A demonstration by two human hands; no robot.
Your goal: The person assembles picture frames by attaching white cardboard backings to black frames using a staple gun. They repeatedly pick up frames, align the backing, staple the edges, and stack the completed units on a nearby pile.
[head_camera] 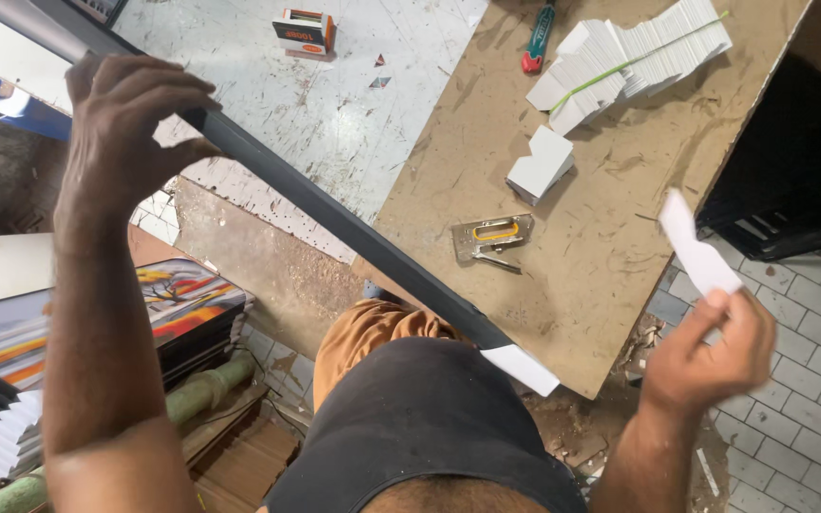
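The left hand [130,128] closes over a long dark frame moulding [334,223] running from ten o'clock to four o'clock, its white-capped end [522,368] low. At three o'clock, the right hand [715,347] pinches a white corner piece [696,249] beside the workbench [601,275] and staple gun [492,237].

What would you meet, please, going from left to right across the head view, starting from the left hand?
Left hand on the dark frame bar → small orange box → staple gun → white card stack → right hand holding a white card.
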